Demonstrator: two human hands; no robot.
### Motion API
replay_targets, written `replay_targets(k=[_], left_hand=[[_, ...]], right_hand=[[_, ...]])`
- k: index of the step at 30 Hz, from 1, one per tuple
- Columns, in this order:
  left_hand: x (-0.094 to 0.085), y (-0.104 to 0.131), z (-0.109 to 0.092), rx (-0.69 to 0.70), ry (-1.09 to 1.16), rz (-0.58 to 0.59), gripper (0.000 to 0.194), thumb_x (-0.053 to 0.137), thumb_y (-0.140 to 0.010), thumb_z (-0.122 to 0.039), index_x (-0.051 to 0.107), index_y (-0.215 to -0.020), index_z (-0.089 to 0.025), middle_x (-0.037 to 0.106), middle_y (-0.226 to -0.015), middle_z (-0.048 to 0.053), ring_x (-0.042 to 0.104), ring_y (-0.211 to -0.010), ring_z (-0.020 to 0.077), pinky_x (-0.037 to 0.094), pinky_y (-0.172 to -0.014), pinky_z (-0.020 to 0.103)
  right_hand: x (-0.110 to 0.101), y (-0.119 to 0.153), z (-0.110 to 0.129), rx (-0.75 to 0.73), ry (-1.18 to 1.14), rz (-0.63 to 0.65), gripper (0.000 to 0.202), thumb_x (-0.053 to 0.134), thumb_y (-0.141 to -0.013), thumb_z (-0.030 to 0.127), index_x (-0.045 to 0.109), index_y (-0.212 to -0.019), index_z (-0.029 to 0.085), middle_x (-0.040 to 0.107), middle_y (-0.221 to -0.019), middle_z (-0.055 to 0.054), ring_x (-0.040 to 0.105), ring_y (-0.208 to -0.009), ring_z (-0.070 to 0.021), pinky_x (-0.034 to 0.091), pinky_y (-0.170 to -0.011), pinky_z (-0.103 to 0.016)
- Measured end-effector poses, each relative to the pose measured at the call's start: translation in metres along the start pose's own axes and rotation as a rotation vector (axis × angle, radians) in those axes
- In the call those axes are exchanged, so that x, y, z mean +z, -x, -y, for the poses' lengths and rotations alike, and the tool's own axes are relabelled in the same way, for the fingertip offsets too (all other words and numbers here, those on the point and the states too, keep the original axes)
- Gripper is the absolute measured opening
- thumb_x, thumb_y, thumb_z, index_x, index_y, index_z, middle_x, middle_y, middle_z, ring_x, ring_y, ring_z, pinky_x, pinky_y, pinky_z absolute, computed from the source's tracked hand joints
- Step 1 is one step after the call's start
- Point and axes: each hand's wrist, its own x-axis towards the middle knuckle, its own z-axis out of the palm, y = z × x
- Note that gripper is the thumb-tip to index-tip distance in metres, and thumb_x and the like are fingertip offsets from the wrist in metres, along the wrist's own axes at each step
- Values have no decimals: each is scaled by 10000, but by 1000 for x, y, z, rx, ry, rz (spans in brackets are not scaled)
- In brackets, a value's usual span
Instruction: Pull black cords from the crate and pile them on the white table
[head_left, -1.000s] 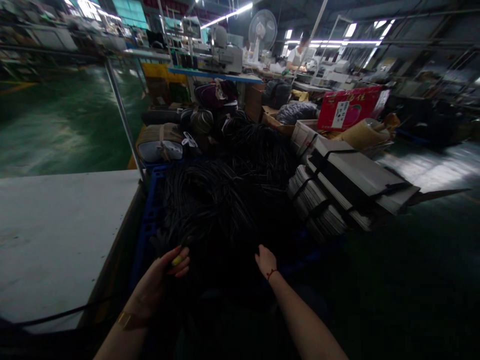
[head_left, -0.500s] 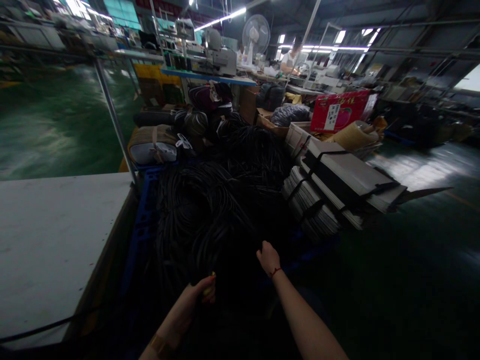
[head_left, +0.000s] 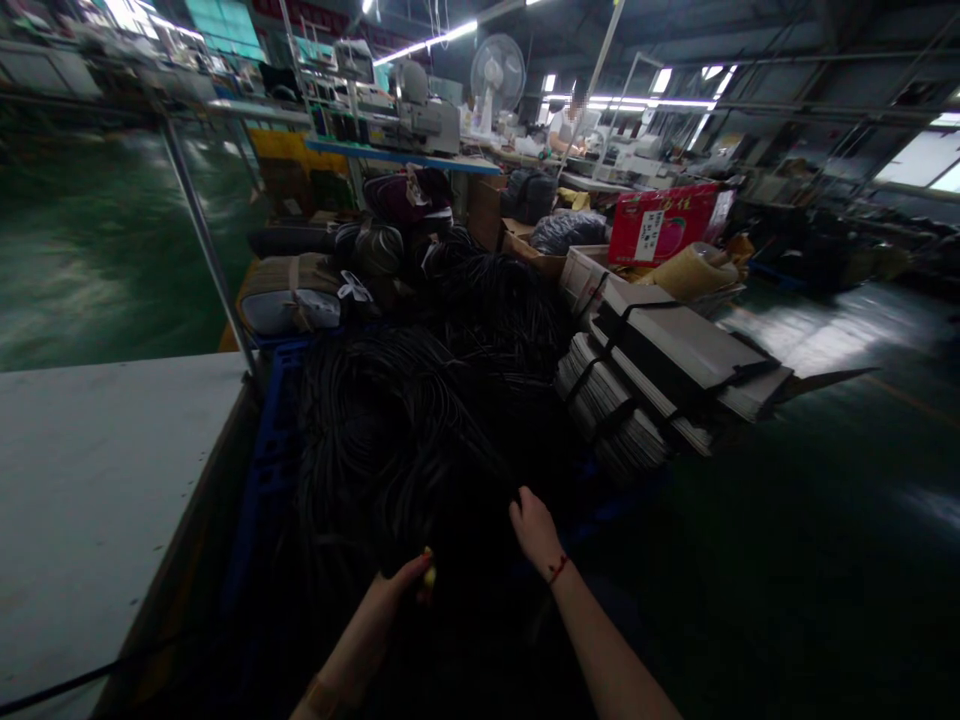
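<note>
Black strips (head_left: 382, 400) lie in a large coiled heap on a blue pallet (head_left: 274, 430). At the heap's near edge my left hand (head_left: 409, 580) is closed, with a small yellow thing (head_left: 429, 576) at its fingers; too dark to tell what else it grips. My right hand (head_left: 534, 525), a red string at the wrist, is closed at the right near side of the heap, on black strips that run up and left into the coil. The area between my hands is very dark.
A white table (head_left: 97, 480) stands at the left beside a metal pole (head_left: 202, 230). Strapped stacks of boards (head_left: 675, 340) lie at the right. Behind are rolled fabric bundles (head_left: 292, 295), a red box (head_left: 660, 225), a yellow cone (head_left: 694, 270) and a person (head_left: 562, 130) among sewing machines.
The whole view has shifted slightly, so the surroundings sit further left. Both hands stay closed in nearly the same places, and the yellow thing shows more clearly at my left hand.
</note>
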Motion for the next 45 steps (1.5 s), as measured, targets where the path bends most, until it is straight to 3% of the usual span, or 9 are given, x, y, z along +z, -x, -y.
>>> replay_targets(k=[4, 8, 12, 17, 21, 24, 31, 39, 45], left_hand=[[15, -7, 10, 21, 72, 112, 261, 727, -670, -233, 682, -915, -156, 690, -1049, 105, 625, -992, 231, 482, -874, 323], [21, -11, 24, 78, 30, -7, 234, 748, -631, -187, 688, -857, -202, 696, -1016, 52, 594, -1050, 211, 453, -904, 288], [13, -4, 24, -83, 20, 136, 176, 707, -685, -306, 659, -759, -153, 659, -711, 53, 625, -698, 182, 480, -732, 323], [-2, 3, 9, -124, 27, 294, 227, 656, -718, -331, 575, -623, -141, 448, -514, -26, 451, -514, 93, 394, -584, 253], [-5, 0, 5, -91, 101, 156, 174, 677, -696, -274, 561, -655, -151, 403, -526, -51, 384, -480, 72, 370, -550, 248], [-6, 0, 4, -94, 115, 109, 202, 682, -690, -250, 522, -609, -157, 381, -514, -56, 344, -452, 63, 344, -503, 245], [-14, 9, -5, -55, 142, 24, 173, 699, -672, -217, 533, -630, -198, 436, -529, -41, 440, -488, 95, 403, -541, 267], [-16, -7, 0, -167, 109, -75, 118, 715, -666, -194, 645, -751, -151, 597, -668, 15, 556, -615, 128, 446, -592, 252], [-16, -12, 10, -137, 65, 142, 188, 673, -730, -303, 623, -669, -133, 454, -511, -35, 443, -498, 77, 401, -558, 225]], right_hand=[[-14, 27, 50, -204, -333, 75, 273, 325, -933, 359, 496, -795, 196, 595, -778, -21, 558, -718, -127, 406, -652, -225], [-11, 36, 79, -342, -346, 92, 244, 463, -877, 410, 547, -832, 186, 587, -946, -46, 539, -902, -163, 410, -804, -277], [-6, 20, 49, -273, -515, 227, 352, 392, -893, 469, 586, -838, 181, 615, -834, -26, 567, -786, -148, 439, -711, -249], [21, -4, -22, 227, -293, -387, 381, 469, -842, 407, 508, -1094, 124, 560, -1123, -157, 512, -1071, -238, 390, -929, -324], [70, -19, -45, 330, -236, -118, 797, 638, -688, 508, 361, -1292, 68, 463, -1285, -221, 442, -1204, -300, 386, -963, -354], [92, -33, -46, 352, -175, -149, 642, 484, -817, 478, 372, -1296, 65, 450, -1305, -227, 426, -1230, -282, 378, -971, -363], [72, -48, -61, 371, -132, -184, 306, 360, -868, 247, 587, -1057, 169, 607, -1109, -128, 566, -1053, -231, 425, -874, -320], [92, -21, -37, 170, -267, -58, 304, 523, -784, 477, 562, -901, 199, 646, -898, -52, 615, -804, -176, 436, -653, -234], [102, -8, -40, 221, -88, -29, 186, 511, -796, 332, 536, -936, 211, 616, -967, -52, 616, -813, -169, 410, -640, -244]])
